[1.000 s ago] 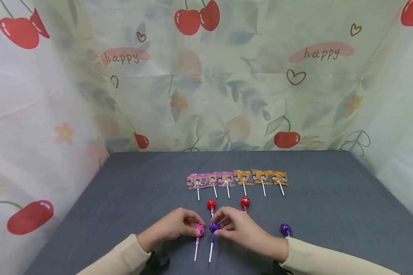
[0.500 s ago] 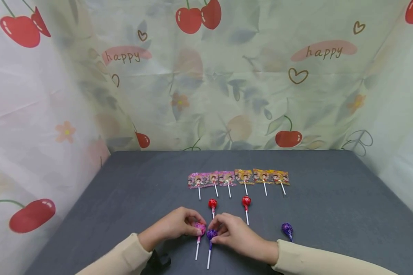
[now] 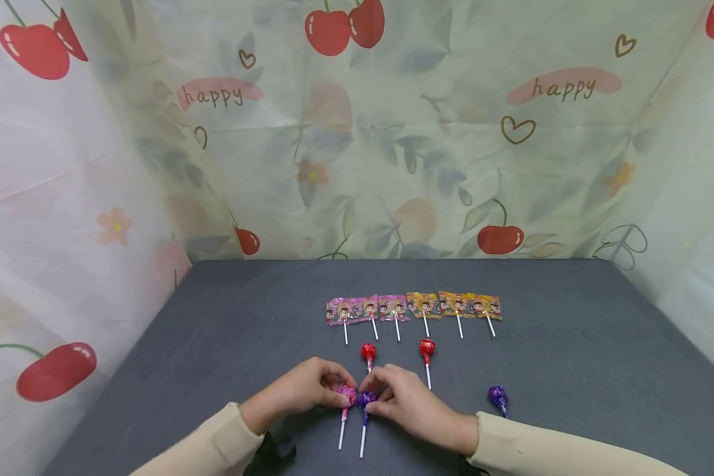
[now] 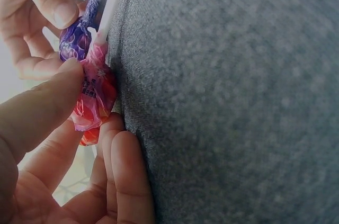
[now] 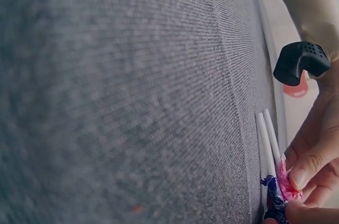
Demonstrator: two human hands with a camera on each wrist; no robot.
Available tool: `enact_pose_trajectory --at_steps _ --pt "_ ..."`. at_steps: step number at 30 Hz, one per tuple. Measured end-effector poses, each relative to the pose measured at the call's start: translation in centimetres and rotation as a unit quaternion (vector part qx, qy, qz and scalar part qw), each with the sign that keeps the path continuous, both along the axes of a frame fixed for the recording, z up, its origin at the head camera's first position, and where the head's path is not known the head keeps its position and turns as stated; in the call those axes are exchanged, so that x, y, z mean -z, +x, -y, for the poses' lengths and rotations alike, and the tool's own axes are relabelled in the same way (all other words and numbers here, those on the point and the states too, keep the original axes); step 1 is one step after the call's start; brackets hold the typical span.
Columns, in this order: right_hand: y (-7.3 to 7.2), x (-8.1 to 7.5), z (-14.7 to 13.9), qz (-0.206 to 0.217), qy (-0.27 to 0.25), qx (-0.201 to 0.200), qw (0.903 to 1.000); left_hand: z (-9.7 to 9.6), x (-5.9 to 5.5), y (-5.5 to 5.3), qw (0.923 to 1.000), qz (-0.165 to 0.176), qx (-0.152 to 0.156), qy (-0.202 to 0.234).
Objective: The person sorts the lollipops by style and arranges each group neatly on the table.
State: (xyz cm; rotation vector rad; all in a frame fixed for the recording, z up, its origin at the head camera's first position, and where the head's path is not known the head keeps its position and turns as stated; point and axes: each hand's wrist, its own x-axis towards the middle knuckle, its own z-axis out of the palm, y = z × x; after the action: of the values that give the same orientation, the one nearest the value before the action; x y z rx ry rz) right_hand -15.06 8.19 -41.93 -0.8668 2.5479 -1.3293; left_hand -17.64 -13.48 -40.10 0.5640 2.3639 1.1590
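Observation:
In the head view my left hand [image 3: 300,395] pinches the head of a pink-wrapped lollipop [image 3: 348,395] between thumb and fingers. Beside it my right hand [image 3: 407,404] pinches a purple-wrapped lollipop [image 3: 365,399] by its head. Both white sticks point toward me, nearly side by side over the dark cloth. Seen from the left wrist, the pink lollipop [image 4: 96,86] is close to the purple lollipop [image 4: 76,42]; whether they touch I cannot tell. The right wrist view catches the two sticks [image 5: 267,139] almost parallel, with the right hand mostly out of frame.
Behind my hands lie two red lollipops, one on the left [image 3: 368,352], partly hidden, and one on the right [image 3: 427,348]. Another purple lollipop [image 3: 498,396] lies beyond my right sleeve. Farther back runs a row of pink [image 3: 393,307] and yellow [image 3: 454,304] packaged lollipops on the dark table [image 3: 244,311].
My right hand has shifted left with the purple lollipop, bringing it closer to the pink one, then slightly away from me. The left hand has stayed almost still, gripping the pink lollipop.

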Motion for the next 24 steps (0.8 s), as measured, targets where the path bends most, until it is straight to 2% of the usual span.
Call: enact_pose_trajectory --at_steps 18,24 --pt "-0.23 -0.17 0.08 0.011 0.015 0.005 0.9998 -0.02 0.1 -0.11 1.0 -0.002 -0.001 -0.001" --pt "-0.29 -0.22 0.08 0.02 0.02 0.005 0.9996 0.01 0.13 -0.14 1.0 0.007 -0.002 -0.005"
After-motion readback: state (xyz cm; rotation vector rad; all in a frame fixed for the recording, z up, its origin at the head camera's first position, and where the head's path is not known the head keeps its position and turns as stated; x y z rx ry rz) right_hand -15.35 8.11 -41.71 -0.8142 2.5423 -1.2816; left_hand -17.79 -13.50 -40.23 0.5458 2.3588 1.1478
